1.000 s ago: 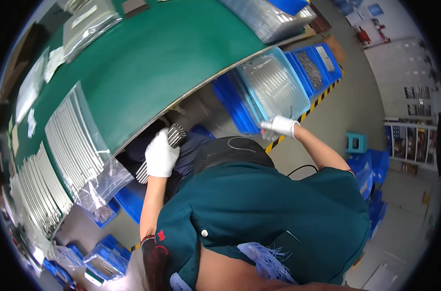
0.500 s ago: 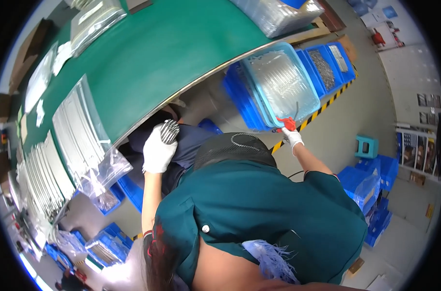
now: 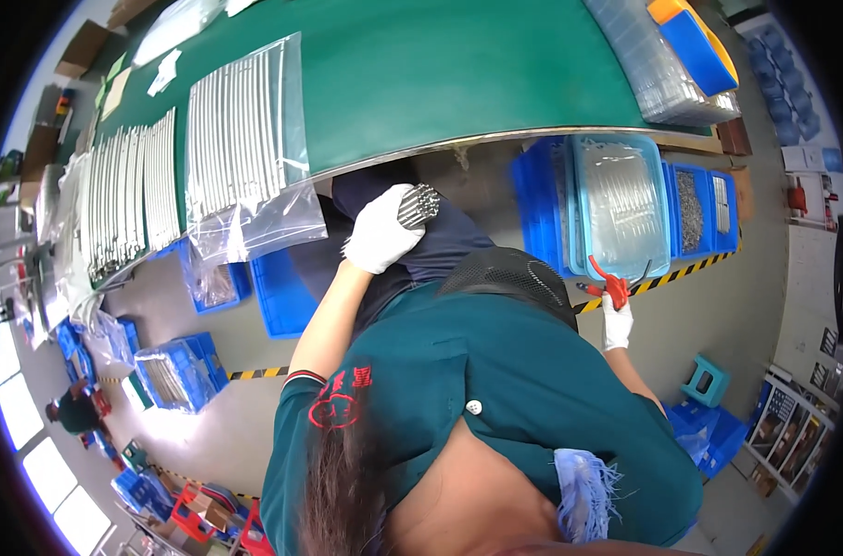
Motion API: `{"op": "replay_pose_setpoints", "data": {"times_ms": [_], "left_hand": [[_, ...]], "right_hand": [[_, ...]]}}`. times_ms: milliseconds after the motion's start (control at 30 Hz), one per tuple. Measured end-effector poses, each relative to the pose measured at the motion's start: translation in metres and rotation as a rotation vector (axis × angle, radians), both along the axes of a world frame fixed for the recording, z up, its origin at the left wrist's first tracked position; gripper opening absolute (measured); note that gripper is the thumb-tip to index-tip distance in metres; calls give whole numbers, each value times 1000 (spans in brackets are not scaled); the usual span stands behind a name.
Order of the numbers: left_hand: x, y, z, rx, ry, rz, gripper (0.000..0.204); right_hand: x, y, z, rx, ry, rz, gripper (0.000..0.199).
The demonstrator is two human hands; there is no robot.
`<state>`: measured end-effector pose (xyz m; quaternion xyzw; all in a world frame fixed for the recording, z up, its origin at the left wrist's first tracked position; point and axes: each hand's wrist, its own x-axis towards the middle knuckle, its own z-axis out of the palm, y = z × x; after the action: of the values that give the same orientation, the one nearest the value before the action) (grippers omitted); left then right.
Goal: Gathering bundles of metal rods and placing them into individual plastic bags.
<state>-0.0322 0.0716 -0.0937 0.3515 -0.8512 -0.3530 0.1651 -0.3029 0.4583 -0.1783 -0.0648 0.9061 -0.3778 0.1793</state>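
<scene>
My left hand (image 3: 381,232), in a white glove, is closed round a tight bundle of thin metal rods (image 3: 419,207), their ends pointing up to the right. It is over my lap, just below the table edge. My right hand (image 3: 616,324), also gloved, grips a red-handled tool (image 3: 616,289) that looks like pliers or cutters; its exact kind is unclear. The tool is held by the near edge of a light blue bin (image 3: 663,222) with wrapped pale rods inside. On the table's left, a clear plastic bag (image 3: 291,111) covers a row of long silvery rods (image 3: 240,134).
The green table (image 3: 440,74) spans the top. More rods (image 3: 115,199) line its left edge. Clear plastic trays (image 3: 648,65) and a blue-and-yellow bin (image 3: 699,51) are at its far right. Blue bins (image 3: 690,208) stand right; a teal stool (image 3: 707,380) is lower right.
The view has turned, so the table edge lies more level. Both hands keep their holds. My right hand and the red-handled tool appear lower against the light blue bin.
</scene>
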Motion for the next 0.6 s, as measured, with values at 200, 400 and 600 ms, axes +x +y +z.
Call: {"op": "replay_pose_setpoints", "data": {"times_ms": [200,400,600], "left_hand": [[18,-10,-10,10,76,-98,34],[23,-9,3,151,82,-40,35],[24,-8,-21,-123,140,-41,36]], "right_hand": [[17,-110,104,-503,201,119,24],[-12,-181,206,-467,-204,662,36],[25,-241,236,237,-349,1206,56]]}}
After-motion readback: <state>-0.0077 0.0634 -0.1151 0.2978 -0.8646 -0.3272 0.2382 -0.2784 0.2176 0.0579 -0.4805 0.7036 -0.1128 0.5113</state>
